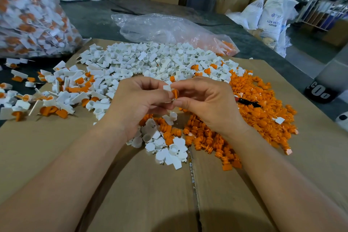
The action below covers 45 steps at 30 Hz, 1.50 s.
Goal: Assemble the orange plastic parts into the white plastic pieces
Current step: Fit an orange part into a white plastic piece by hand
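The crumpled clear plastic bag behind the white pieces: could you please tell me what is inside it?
Through the clear plastic bag orange plastic parts show at its right end. Its glare and folds hide whether anything else lies inside.

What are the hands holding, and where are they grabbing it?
The left hand pinches a white piece by its lower end. The right hand pinches an orange part between fingertips and thumb; the exact spot is hidden.

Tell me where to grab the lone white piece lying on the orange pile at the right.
Best to pinch the white piece by the two side edges of its flat tab, coming straight down from above: it lies flat on top of the orange pile, uncovered.
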{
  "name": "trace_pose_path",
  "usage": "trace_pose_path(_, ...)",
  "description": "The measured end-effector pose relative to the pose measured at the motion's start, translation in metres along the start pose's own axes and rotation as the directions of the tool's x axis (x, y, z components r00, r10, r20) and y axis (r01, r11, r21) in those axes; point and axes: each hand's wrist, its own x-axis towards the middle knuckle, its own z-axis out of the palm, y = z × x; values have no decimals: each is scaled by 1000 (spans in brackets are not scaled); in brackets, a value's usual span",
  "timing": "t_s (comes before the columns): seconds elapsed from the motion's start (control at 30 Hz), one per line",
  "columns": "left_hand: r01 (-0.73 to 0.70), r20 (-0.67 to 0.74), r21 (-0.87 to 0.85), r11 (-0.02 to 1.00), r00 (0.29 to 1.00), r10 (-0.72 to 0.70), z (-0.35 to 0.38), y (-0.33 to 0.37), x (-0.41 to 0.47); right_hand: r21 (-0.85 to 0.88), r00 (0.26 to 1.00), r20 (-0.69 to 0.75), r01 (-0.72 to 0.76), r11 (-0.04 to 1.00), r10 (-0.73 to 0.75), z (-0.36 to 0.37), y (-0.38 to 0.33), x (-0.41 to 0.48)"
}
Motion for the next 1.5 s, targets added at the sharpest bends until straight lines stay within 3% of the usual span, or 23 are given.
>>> trace_pose_path(0.23, 44, -52, 9, 999, 998, -43, 0, 1, 1, 5, 1000, -5, -28, 1000, 28, 0, 5, 0)
trace_pose_path(0.83, 44, -26, 30, 999, 999, -43, 1, 1, -1, -53, 999, -13, 40, 998, -41, 0, 2, 0)
trace_pose_path(1.1, 31, -7, 22, 999, 999, -31, 1, 3, -2, -7, 1000, -12, -28, 1000, 28, 0, 2, -1)
trace_pose_path(1.5, 16, 9, 14, 1000, 1000, -16, 1, 2, -2, -3, 999, -31, -19, 1000, 18, -1, 4, -2)
